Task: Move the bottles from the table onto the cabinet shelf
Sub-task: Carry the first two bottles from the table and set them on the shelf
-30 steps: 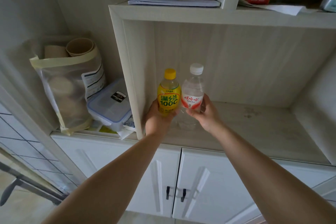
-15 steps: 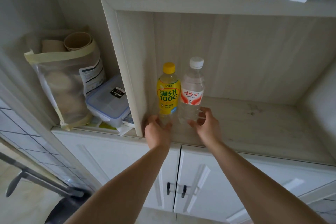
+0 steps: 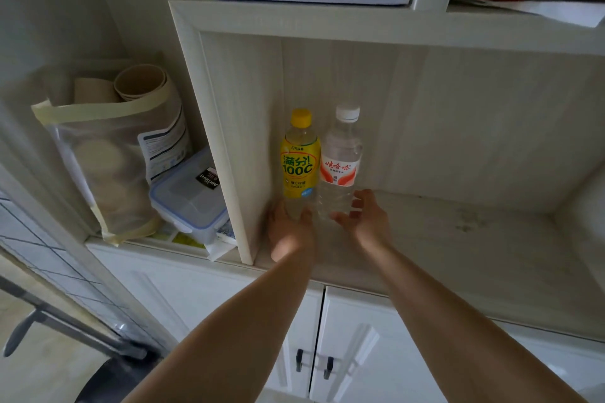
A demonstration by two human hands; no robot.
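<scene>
Left hand [image 3: 289,227] sits at the base of the yellow-capped, yellow-labelled plastic drink bottle [image 3: 300,162], fingers loosely spread around the clear bottom; contact looks light or just ending, and the view is too poor to say whether it touches. Right hand [image 3: 361,217] is open, palm turned toward the clear plastic water bottle with a white cap and red-and-white label [image 3: 340,160], fingers relaxed and apart, a small gap to the bottle; it holds nothing. Both bottles stand upright on the pale wood-grain cabinet shelf [image 3: 458,232], touching side by side, tucked against the shelf's left side wall at about 9 o'clock of the compartment; water bottle at 3 o'clock of the yellow one.

Versus a second ago: both hands then gripped the bottles in the air over the shelf; now the bottles are set down and the grips have loosened. Versus half a second ago: bottles in the same spot, right hand opened wider.

Outside the compartment at 9 o'clock: a clear plastic lidded food box with blue rim [image 3: 191,196], and a translucent bag of paper cups [image 3: 108,154]. White cabinet doors with dark handles [image 3: 314,363] at 6 o'clock.
</scene>
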